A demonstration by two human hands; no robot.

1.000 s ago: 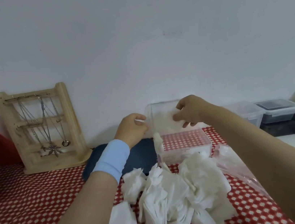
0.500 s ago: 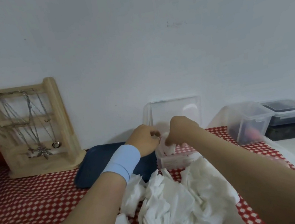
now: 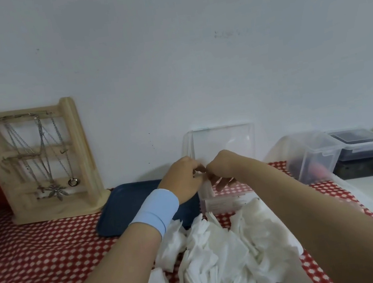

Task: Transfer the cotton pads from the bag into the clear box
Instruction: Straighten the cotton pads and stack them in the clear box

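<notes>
Left hand (image 3: 183, 180) and right hand (image 3: 223, 166) pinch a cotton pad (image 3: 207, 187) over the clear box (image 3: 227, 204); its label (image 3: 225, 204) is blurred; pad pile (image 3: 232, 250) nearer.

place: home | evidence: wooden necklace stand (image 3: 53, 209); red dotted tablecloth (image 3: 40, 253); lidded plastic storage boxes (image 3: 314, 154)

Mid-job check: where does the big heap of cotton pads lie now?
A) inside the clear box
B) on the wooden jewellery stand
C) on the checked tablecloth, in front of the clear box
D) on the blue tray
C: the heap of cotton pads lies on the red checked tablecloth, nearer the camera than the clear box.
</notes>
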